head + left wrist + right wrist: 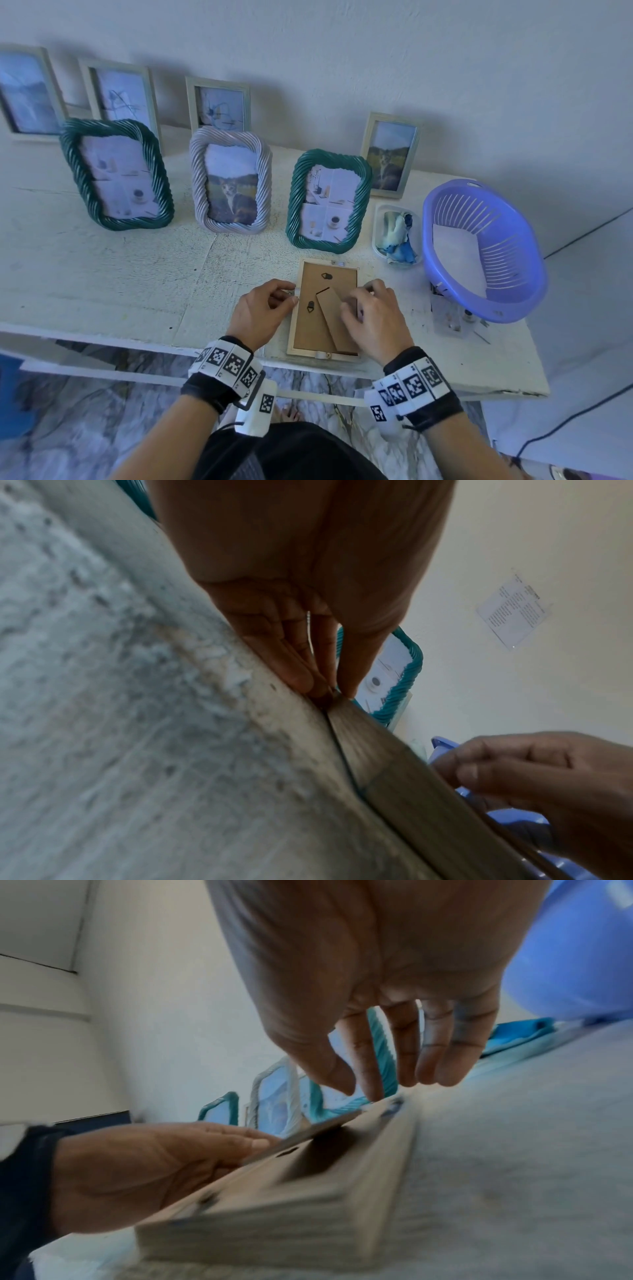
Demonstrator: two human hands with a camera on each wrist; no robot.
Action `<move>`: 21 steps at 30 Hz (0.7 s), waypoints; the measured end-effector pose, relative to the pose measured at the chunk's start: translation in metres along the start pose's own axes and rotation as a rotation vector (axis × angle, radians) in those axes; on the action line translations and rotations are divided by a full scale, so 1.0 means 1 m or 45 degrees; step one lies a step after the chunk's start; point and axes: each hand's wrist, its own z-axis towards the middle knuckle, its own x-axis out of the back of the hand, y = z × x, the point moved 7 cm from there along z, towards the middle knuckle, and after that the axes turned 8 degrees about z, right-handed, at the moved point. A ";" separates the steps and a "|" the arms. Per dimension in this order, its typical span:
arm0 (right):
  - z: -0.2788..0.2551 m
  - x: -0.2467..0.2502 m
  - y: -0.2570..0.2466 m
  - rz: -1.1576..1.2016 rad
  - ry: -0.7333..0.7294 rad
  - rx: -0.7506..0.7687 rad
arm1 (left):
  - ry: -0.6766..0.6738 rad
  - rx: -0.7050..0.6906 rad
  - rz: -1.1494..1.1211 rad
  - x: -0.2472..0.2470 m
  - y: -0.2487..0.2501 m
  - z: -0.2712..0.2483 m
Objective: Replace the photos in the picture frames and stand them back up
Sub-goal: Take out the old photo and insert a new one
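White, scuffed and flaking, the painted table stands against a pale wall. Near its front edge a pale wooden picture frame lies face down, its brown fibreboard backing uppermost and the cardboard easel leg raised at an angle.

At the frame's left edge the left hand has thumb and fingertips drawn together, pinching a small metal tab; in the left wrist view the fingers press where the frame meets the tabletop. The right hand hovers over the frame's right side with fingers curved downwards, and in the right wrist view the thumb and index fingertip come down at the rim; whether they actually clamp anything I cannot tell.

Behind the frame stand three twisted-rope frames: a teal one, a lilac one holding a cat photo, and another teal one. Four plain pale frames stand further back. To the right sit a small clear tub of blue and white scraps and a lilac plastic basket with white paper inside.
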 end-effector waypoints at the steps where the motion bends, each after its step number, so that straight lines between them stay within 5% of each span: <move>1: 0.001 0.004 0.008 0.038 -0.004 0.006 | -0.001 0.003 -0.001 0.000 0.000 0.000; 7: 0.008 0.011 0.034 0.322 -0.276 0.117 | -0.009 0.004 0.007 0.001 0.001 -0.001; 21: 0.029 0.002 0.038 0.225 -0.633 0.249 | 0.009 -0.005 0.022 0.001 0.003 -0.001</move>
